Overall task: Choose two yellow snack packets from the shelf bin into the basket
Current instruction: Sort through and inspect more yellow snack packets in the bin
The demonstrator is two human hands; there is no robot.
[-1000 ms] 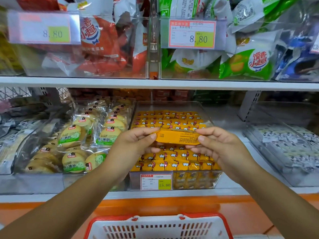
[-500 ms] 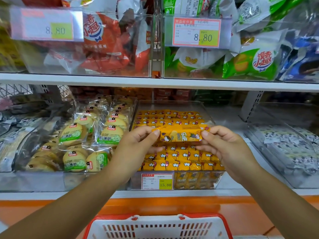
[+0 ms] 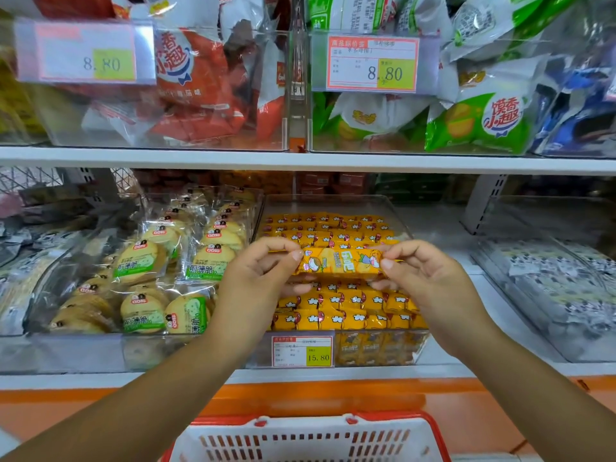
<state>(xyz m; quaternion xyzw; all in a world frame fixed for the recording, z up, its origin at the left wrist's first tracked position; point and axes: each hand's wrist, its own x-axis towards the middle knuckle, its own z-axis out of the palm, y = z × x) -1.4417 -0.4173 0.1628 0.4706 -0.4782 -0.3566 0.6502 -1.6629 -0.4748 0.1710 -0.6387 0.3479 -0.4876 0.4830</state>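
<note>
Above the clear shelf bin of yellow snacks, 1 yellow packet hangs level, pinched at its ends by the left hand and right hand. To do this well, I would let 1 hand release, carry the packet straight down over the red-rimmed basket, drop it low, then fetch packet 2.
</note>
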